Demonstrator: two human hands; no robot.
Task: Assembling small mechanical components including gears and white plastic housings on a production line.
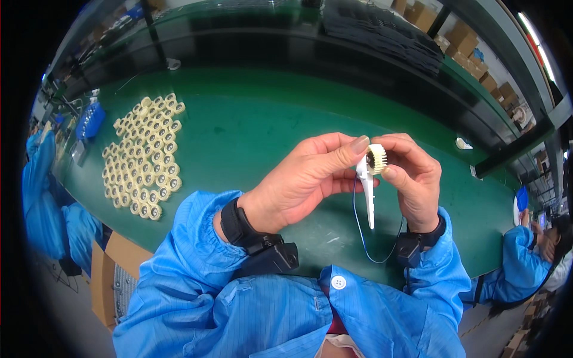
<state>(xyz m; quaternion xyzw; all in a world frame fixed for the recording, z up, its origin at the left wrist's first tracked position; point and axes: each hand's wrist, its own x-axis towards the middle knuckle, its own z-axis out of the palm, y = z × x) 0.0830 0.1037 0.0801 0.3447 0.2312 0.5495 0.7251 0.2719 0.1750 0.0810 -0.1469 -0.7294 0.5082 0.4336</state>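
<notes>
Above the middle of the green bench (pixel 268 125), my left hand (pixel 298 179) is closed on a slim white plastic piece (pixel 369 203) that tapers downward. From it a thin blue wire (pixel 362 238) loops toward my right wrist. My right hand (pixel 418 179) pinches a cream, gear-like round piece (pixel 379 159) with teeth around its rim and a dark centre. The two pieces meet at the top of the white one; whether they are joined I cannot tell. Many cream round pieces with dark centres (pixel 140 158) lie grouped on the bench to the left.
A blue bin (pixel 91 121) stands at the far left of the bench. A small white piece (pixel 462 144) lies at the right, near a dark metal post (pixel 519 140). An open cardboard box (pixel 102 280) is at lower left. People in blue sleeves sit at both sides.
</notes>
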